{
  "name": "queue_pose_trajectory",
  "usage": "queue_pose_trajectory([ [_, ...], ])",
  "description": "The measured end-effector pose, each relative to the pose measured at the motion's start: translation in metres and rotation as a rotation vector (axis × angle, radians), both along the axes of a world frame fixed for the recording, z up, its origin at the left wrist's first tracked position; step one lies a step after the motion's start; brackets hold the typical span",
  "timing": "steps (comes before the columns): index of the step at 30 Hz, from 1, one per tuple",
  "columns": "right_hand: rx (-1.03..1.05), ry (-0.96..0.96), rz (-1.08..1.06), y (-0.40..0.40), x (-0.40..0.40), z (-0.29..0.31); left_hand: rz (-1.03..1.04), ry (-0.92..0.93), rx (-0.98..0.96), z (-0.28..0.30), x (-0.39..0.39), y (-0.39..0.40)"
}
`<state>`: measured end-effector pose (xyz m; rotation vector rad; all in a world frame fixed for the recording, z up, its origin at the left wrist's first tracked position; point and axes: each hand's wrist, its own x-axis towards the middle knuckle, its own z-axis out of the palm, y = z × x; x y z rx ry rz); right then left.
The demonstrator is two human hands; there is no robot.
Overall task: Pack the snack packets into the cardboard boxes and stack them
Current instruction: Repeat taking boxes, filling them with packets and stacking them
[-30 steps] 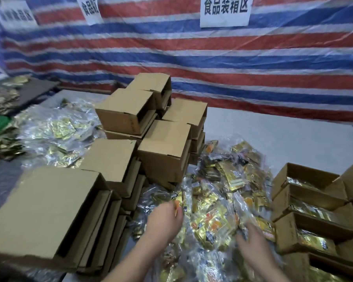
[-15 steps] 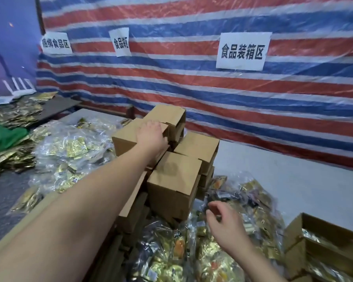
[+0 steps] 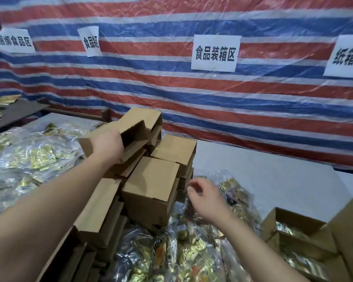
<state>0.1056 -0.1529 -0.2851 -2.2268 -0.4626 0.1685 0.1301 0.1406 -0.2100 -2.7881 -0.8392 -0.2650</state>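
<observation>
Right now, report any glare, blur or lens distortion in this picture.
Head view: glare streaks the clear plastic sheet over the red, white and blue striped tarpaulin and glints on the gold foil snack packets; the right hand is slightly motion-blurred; the wide-angle lens bends the stripes and stretches the forearms near the edges.

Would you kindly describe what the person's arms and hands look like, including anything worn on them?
Both forearms are bare up to the frame edge, with no sleeves in view. The left hand and right hand wear no gloves, and no rings, watch or wristband are visible on either wrist.
</observation>
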Motion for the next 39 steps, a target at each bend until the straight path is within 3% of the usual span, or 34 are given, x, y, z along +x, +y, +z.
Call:
queue_pose_trajectory([
  [4, 0.064, -0.091, -0.035, -0.005, 0.016, 0.05, -0.073, -0.031, 0.019, 0.076, -0.024, -0.037],
  [7, 0.14, -0.292, -0.075, -0.014, 0.023, 0.098, -0.261, -0.122, 0.023, 0.121, -0.046, -0.074],
  [9, 0.162, -0.438, -0.056, -0.03, 0.02, 0.127, -0.394, -0.122, -0.065, 0.134, -0.057, -0.104],
  [11, 0.015, -0.529, -0.015, -0.054, 0.015, 0.142, -0.485, -0.103, -0.217, 0.132, -0.065, -0.136],
  [14, -0.244, -0.539, -0.015, -0.096, -0.002, 0.138, -0.636, -0.019, -0.343, 0.112, -0.074, -0.181],
  [18, -0.371, -0.427, -0.02, -0.146, -0.04, 0.101, -0.756, 0.102, -0.564, 0.057, -0.089, -0.224],
  [23, -0.536, -0.188, -0.016, -0.174, -0.098, 0.003, -0.785, 0.481, -0.895, -0.032, -0.108, -0.237],
  [25, -0.524, -0.079, -0.016, -0.175, -0.12, -0.039, -0.739, 0.519, -0.959, -0.067, -0.096, -0.239],
  [28, -0.542, 0.017, -0.02, -0.171, -0.14, -0.086, -0.774, 0.47, -0.639, -0.123, -0.053, -0.255],
  [34, -0.596, 0.101, -0.079, -0.173, -0.134, -0.125, -1.075, 0.749, 0.209, -0.208, 0.037, -0.278],
  [39, -0.594, 0.095, -0.086, -0.18, -0.126, -0.131, -1.178, 0.811, 0.48, -0.262, 0.083, -0.3],
])
